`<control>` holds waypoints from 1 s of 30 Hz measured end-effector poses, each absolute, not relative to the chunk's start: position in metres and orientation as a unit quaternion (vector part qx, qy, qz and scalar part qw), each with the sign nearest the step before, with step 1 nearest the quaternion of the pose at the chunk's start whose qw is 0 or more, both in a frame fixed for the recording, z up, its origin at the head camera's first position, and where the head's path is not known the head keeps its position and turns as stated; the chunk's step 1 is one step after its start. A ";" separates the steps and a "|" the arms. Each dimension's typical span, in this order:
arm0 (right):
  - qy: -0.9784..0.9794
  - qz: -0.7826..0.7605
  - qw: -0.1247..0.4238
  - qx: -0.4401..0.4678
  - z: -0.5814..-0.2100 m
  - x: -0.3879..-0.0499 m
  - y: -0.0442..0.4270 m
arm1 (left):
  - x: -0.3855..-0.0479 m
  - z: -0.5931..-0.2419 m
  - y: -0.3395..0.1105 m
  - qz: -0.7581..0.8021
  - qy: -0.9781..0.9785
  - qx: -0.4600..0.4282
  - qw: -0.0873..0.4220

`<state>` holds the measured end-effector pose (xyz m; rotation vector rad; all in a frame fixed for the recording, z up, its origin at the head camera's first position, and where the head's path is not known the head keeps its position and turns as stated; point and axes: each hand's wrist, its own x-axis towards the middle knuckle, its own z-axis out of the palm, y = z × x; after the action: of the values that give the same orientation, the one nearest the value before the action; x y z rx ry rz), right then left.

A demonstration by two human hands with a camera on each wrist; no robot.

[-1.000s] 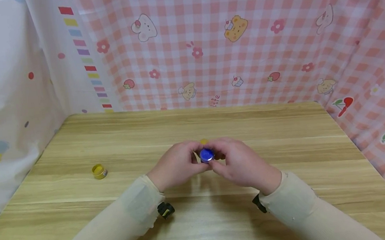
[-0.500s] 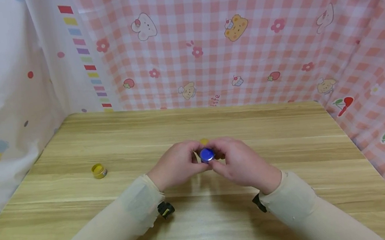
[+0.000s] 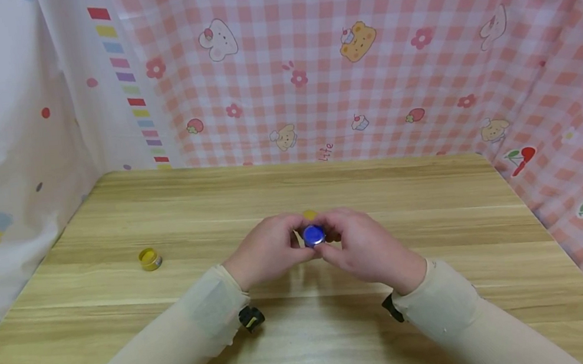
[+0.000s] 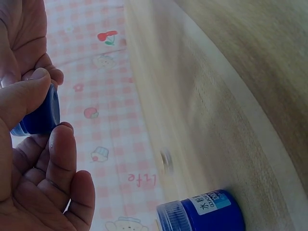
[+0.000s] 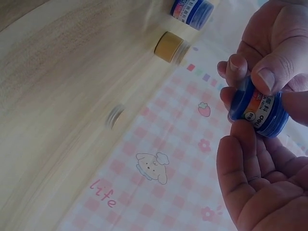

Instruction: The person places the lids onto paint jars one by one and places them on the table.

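A small blue paint jar (image 3: 314,235) is held between both hands above the table, its round blue end facing up at the head camera. My left hand (image 3: 266,250) pinches it with thumb and fingers from the left. From the other side, my right hand (image 3: 368,248) grips the same jar with curled fingers. A printed label shows on the held paint jar (image 5: 255,107) in the right wrist view, partly hidden by fingers. Just behind the hands lies a small round yellow thing (image 3: 309,214), half covered by fingertips.
At the left of the wooden table (image 3: 127,341) sits a small yellow paint pot (image 3: 150,260). The wrist views show another labelled blue jar (image 4: 214,211), and the right one also a yellow jar (image 5: 168,46). A checked cloth (image 3: 260,90) hangs behind the table.
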<state>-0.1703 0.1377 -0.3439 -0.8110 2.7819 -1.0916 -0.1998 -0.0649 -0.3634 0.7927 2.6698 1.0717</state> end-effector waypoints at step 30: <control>0.900 -0.348 0.025 -0.261 -0.343 -0.170 0.138 | -0.199 -0.363 -0.066 0.365 0.890 0.261 0.084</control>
<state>-0.1700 0.1378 -0.3433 -0.8063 2.7848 -1.0751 -0.1990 -0.0661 -0.3632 0.7802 2.6549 1.0901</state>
